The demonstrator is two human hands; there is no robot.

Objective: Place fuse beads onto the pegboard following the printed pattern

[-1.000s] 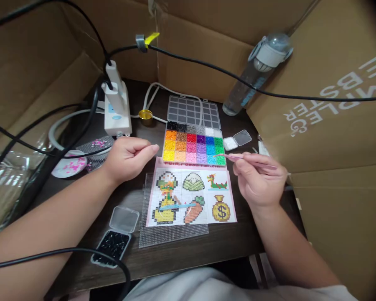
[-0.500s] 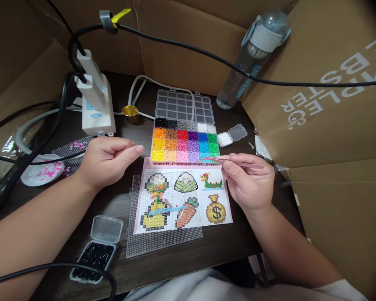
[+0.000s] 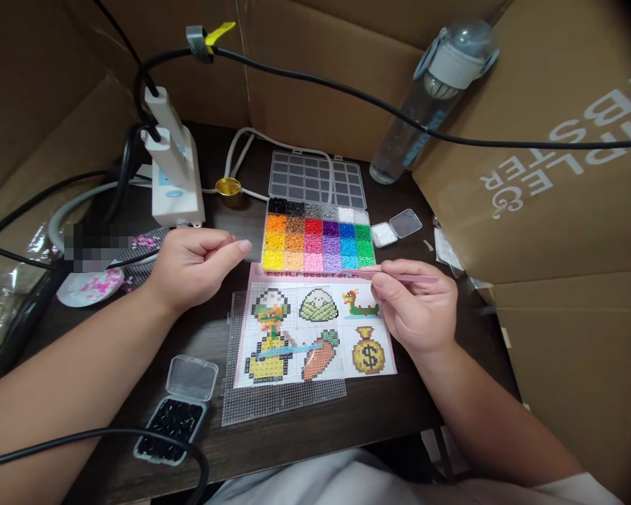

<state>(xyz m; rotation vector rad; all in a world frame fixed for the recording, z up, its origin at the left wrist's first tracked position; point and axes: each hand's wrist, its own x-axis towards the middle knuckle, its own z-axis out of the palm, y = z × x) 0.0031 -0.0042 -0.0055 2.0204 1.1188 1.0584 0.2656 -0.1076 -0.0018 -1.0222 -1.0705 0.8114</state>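
Observation:
Pink tweezers [image 3: 421, 278] are pinched between thumb and fingers of my right hand [image 3: 418, 305]. Their tips reach left to the near edge of the bead box [image 3: 318, 271]; whether they hold a bead is too small to tell. My left hand [image 3: 197, 270] is a loose fist, thumb laid forward, left of the box, with nothing showing in it. Below the box lies a printed bead pattern sheet [image 3: 389, 361]. Over its left part sits a clear pegboard [image 3: 284, 407] carrying a partly beaded figure [image 3: 273, 322] in orange, green and light blue.
A small case of black beads [image 3: 171, 428] stands open at front left. Behind are a power strip [image 3: 179, 189], a gold cup [image 3: 228, 191] and a water bottle [image 3: 421, 119]. A small white-bead case [image 3: 383, 235] sits right. A black cable [image 3: 315, 83] crosses above; cardboard walls [image 3: 573, 231] enclose the table.
The whole view has shifted, so the table things appear slightly further right. My right hand has moved a little left relative to the sheet, and the tweezers lie more level. The left fist stays closed.

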